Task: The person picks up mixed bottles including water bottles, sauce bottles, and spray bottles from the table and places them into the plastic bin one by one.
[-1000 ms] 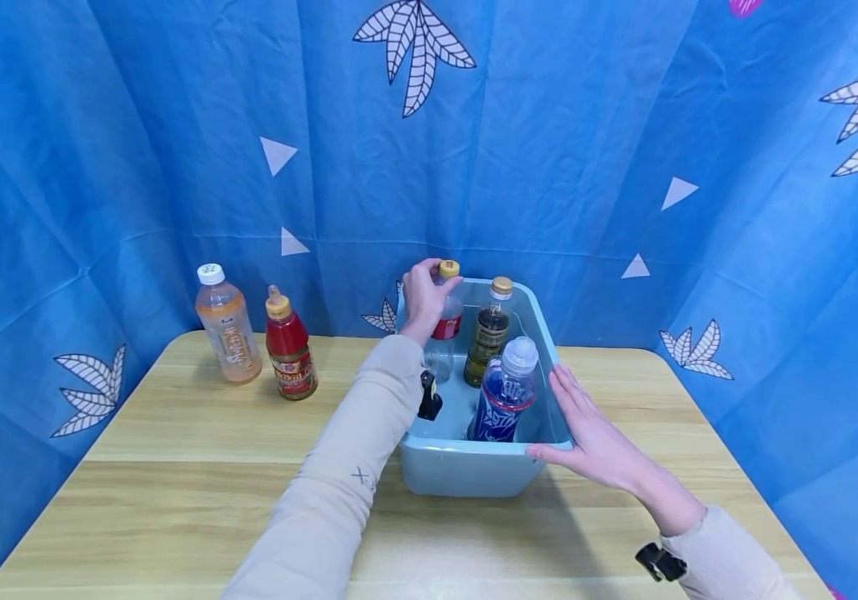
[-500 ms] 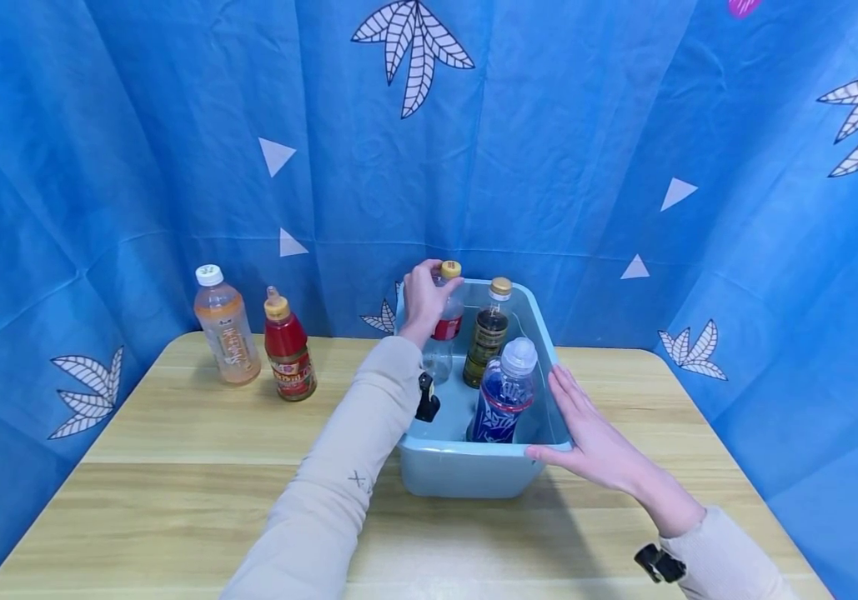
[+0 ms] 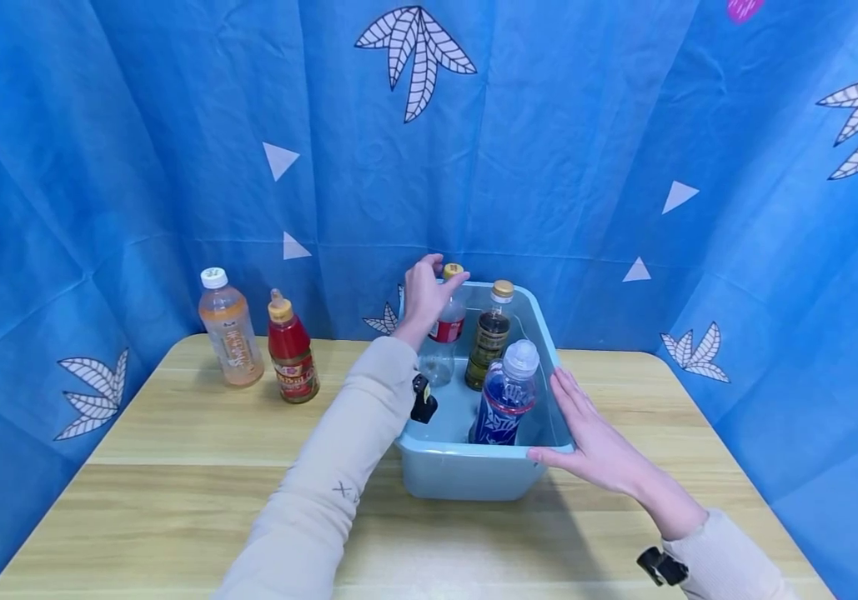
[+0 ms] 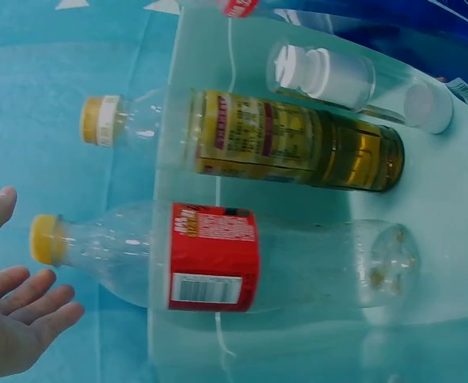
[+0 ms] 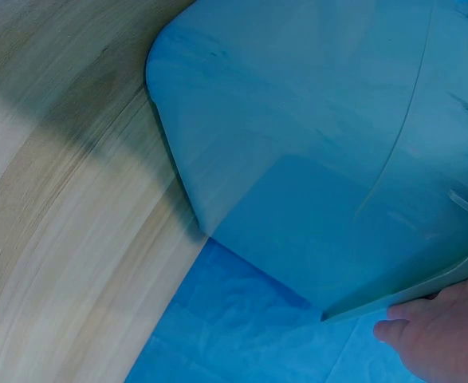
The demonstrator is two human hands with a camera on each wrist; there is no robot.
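Observation:
My left hand (image 3: 424, 293) is beside the yellow cap of a clear plastic bottle (image 3: 438, 360) with a red label. In the left wrist view the hand's fingers are spread, with a gap between them and the cap. The bottle stands upright in a light-blue plastic bin (image 3: 466, 475). Beside it in the bin are a gold-capped bottle of dark yellow liquid (image 4: 285, 140) and a blue-labelled bottle with a clear cap (image 3: 505, 404). My right hand (image 3: 597, 437) rests on the bin's near right corner, fingers straight along the side and thumb at the front rim.
An orange-tinted bottle with a white cap (image 3: 232, 337) and a red sauce bottle (image 3: 293, 358) stand on the wooden table (image 3: 196, 517), left of the bin. A small white container (image 4: 337, 77) shows inside the bin. A blue curtain (image 3: 549, 167) hangs behind.
My left hand has let go of the yellow-capped bottle; its fingers have opened and drawn slightly away from the cap. The right hand stays at the bin's corner.

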